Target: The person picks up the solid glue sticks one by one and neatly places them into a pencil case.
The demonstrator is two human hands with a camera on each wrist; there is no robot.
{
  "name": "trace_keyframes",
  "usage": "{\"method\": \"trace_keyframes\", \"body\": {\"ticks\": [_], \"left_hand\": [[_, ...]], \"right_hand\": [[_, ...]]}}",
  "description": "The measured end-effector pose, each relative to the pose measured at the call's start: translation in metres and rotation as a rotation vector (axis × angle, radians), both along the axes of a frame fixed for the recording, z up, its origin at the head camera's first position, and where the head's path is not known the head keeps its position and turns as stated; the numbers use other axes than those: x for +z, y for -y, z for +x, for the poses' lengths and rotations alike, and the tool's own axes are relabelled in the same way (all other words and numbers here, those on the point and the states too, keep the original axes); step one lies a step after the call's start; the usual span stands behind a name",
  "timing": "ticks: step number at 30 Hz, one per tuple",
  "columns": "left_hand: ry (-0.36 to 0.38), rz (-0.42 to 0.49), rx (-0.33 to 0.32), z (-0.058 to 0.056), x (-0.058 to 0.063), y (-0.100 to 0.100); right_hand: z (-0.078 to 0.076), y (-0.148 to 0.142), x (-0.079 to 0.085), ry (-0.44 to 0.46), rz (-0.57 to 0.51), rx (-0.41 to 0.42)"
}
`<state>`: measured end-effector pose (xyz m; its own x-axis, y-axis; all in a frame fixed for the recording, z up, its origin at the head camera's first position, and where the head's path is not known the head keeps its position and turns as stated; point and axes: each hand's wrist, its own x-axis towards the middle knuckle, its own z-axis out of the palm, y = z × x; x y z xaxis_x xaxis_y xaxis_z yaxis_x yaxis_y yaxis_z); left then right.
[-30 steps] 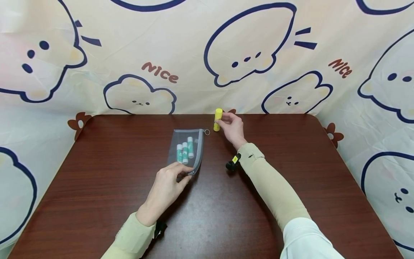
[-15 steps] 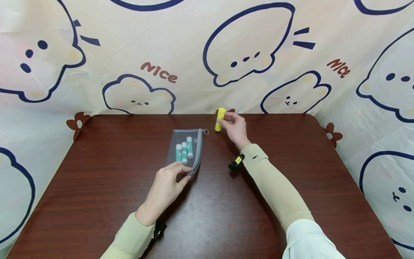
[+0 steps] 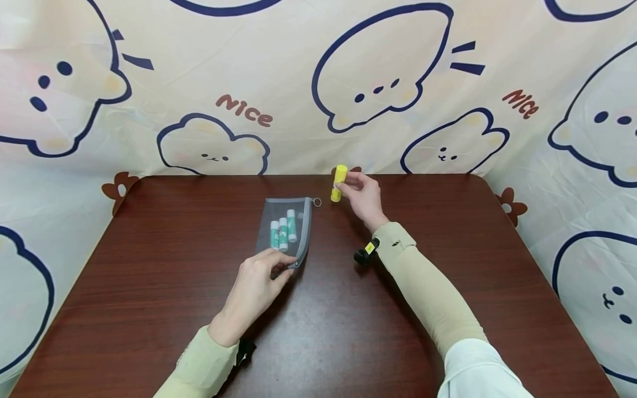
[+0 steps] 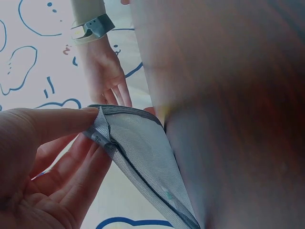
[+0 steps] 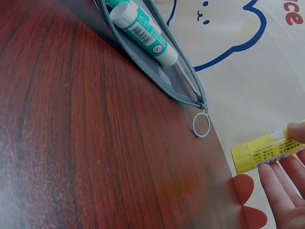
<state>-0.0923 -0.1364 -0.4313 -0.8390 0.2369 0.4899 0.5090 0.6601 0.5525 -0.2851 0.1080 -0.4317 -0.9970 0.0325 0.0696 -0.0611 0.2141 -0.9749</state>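
A grey mesh zip pouch [image 3: 275, 209] lies on the table with its zipped side to the right; in the right wrist view its mouth gapes. Inside are 3 green glue sticks [image 3: 283, 235] with white ends. My left hand [image 3: 255, 288] pinches the pouch's near corner between thumb and fingers, as the left wrist view also shows. Beyond the pouch's far right corner, my right hand [image 3: 366, 198] holds a yellow glue stick [image 5: 267, 151] between thumb and fingers. The yellow stick stands nearly upright, leaning slightly right, apart from the pouch.
A metal ring [image 5: 201, 124] hangs from the zip at the pouch's far corner. The dark brown wooden table [image 3: 164, 265] ends just behind the yellow stick, against a printed cloth backdrop [image 3: 298, 149]. Cloth also hangs at both sides.
My right hand has shifted slightly right with the yellow glue stick, which now leans a little more to the right. My left hand and the pouch keep their place.
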Motion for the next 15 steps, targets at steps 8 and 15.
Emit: {"method": "trace_keyframes", "body": {"ticks": [8, 15], "left_hand": [[0.001, 0.002, -0.004, -0.0003, 0.0002, 0.0], [-0.002, 0.006, -0.004, -0.0005, -0.0002, 0.0]], "right_hand": [[0.0034, -0.0007, 0.0029, 0.002, -0.011, 0.004], [0.0049, -0.002, 0.0058, 0.0, -0.018, 0.015]]}}
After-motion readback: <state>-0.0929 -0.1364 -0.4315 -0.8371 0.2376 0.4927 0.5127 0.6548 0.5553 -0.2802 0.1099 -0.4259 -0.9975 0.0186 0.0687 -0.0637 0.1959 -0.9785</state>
